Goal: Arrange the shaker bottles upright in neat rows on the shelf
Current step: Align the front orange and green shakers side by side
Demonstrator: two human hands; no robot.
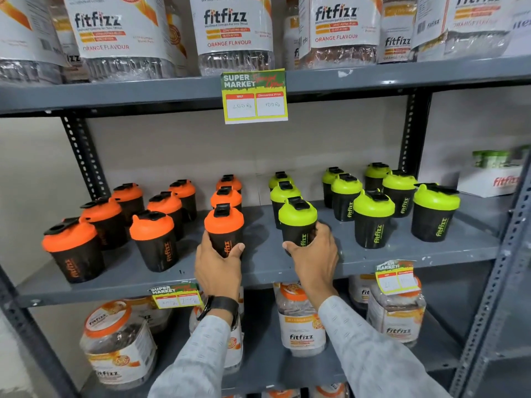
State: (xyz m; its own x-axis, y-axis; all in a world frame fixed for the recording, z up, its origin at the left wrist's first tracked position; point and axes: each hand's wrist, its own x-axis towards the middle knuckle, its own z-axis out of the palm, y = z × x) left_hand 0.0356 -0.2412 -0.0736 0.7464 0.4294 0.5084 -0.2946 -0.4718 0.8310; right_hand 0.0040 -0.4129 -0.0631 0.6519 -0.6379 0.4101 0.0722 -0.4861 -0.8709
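Observation:
Black shaker bottles stand upright on the grey middle shelf [258, 271]. Several with orange lids fill the left half and several with green lids the right half, in rows running front to back. My left hand [217, 262] is wrapped around the front orange-lidded shaker [224, 225] of the middle row. My right hand [314, 254] grips the front green-lidded shaker [297, 219] of the neighbouring row. Both bottles rest on the shelf near its front edge. A dark watch sits on my left wrist.
Big Fitfizz jars crowd the top shelf [373, 79] and the bottom shelf. A price tag [255, 96] hangs from the upper shelf edge; smaller tags [176, 295] hang from the middle shelf edge. A white box [491, 179] stands at far right. Perforated uprights [500, 280] frame the rack.

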